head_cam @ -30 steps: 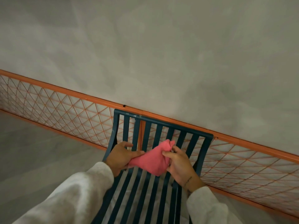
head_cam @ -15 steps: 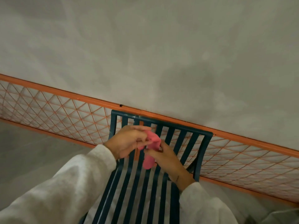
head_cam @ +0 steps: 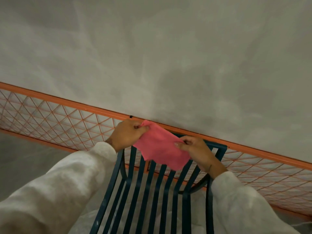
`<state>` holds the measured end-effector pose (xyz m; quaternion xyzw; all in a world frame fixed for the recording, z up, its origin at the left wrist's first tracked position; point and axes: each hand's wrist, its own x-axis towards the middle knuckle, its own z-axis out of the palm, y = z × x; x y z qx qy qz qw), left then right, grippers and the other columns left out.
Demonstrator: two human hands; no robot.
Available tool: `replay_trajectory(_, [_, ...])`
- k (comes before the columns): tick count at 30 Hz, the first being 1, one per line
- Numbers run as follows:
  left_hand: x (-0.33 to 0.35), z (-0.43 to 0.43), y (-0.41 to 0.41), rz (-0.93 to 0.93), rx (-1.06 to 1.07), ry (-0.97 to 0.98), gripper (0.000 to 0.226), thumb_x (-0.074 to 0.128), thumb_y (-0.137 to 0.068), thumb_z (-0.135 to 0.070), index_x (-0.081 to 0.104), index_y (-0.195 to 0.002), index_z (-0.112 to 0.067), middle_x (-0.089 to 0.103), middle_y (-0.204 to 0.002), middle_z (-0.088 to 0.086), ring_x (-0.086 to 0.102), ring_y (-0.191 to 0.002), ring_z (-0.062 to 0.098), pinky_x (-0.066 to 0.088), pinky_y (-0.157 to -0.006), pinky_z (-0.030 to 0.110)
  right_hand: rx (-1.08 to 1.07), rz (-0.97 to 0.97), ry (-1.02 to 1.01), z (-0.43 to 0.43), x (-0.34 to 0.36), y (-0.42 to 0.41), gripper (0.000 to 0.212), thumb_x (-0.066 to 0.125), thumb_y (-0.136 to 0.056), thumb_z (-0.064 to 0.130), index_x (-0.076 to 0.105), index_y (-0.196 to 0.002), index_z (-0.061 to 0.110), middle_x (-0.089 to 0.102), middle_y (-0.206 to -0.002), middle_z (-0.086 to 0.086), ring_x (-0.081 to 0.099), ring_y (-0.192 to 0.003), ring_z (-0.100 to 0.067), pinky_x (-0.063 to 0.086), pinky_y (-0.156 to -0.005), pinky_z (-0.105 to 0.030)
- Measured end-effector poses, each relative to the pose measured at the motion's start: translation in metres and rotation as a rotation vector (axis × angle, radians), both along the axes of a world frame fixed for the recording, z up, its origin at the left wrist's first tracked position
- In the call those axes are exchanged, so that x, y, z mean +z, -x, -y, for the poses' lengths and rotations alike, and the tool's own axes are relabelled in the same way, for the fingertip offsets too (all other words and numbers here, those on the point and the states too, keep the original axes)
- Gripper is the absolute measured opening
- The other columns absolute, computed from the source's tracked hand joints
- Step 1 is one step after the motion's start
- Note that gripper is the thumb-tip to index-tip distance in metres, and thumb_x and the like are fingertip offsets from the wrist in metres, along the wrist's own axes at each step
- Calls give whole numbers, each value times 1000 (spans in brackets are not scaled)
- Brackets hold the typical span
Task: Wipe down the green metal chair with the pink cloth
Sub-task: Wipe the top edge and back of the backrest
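We pinch the pink cloth taut between left hand and right hand, both grips clamped, probably spreading it above the chair for wiping.

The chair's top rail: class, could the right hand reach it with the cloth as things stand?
Probably yes: the right hand hovers just above the chair, pinching the pink cloth; nothing visible blocks it.
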<state>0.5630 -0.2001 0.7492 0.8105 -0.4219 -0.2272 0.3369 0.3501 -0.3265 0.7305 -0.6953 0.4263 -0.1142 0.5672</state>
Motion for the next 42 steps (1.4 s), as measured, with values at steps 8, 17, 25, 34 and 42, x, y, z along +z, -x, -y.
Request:
replay_trajectory(8, [-19, -4, 1, -101, -63, 191, 42, 51, -98, -38, 70, -81, -5, 65, -75, 18, 61, -71, 33, 52, -75, 49, -235, 127, -221, 2, 17, -20, 41, 77, -83, 17, 60, -120, 25, 66, -113, -7, 68, -97, -28, 60, -69, -39])
replay_trajectory(17, [-10, -2, 27, -245, -229, 330, 22, 55, -96, -32, 68, -112, -42, 70, -98, -34, 66, -95, -7, 52, -86, 14, -180, 202, -361, -9, 39, -44, 24, 51, -86, -6, 70, -100, -6, 70, -104, -28, 72, -90, -35, 62, -77, -42])
replay_trajectory(25, [-20, -3, 34, -485, -246, 342, 34, 55, -97, -31, 61, -130, -30, 72, -113, -11, 67, -104, 3, 54, -85, 18, -151, 227, -294, -15, 39, -49, 24, 70, -83, -7, 67, -105, 0, 75, -99, -19, 76, -85, -27, 63, -74, -35])
replay_trajectory(34, [-33, 14, 41, -354, -112, 475, 29, 65, -91, -13, 68, -119, -20, 73, -108, -8, 68, -100, 4, 54, -89, 21, -163, 64, 16, -11, 29, -55, 50, 88, -66, 30, 60, -107, 26, 73, -101, 3, 70, -95, -15, 58, -83, -35])
replay_trajectory(42, [-15, 21, 15, -958, 34, 547, 21, 55, -94, -5, 68, -111, -7, 71, -102, 7, 66, -96, 20, 53, -86, 35, -67, 199, -43, -2, 25, -34, 45, 76, -83, 25, 61, -125, 31, 70, -113, 6, 65, -107, -11, 53, -84, -25])
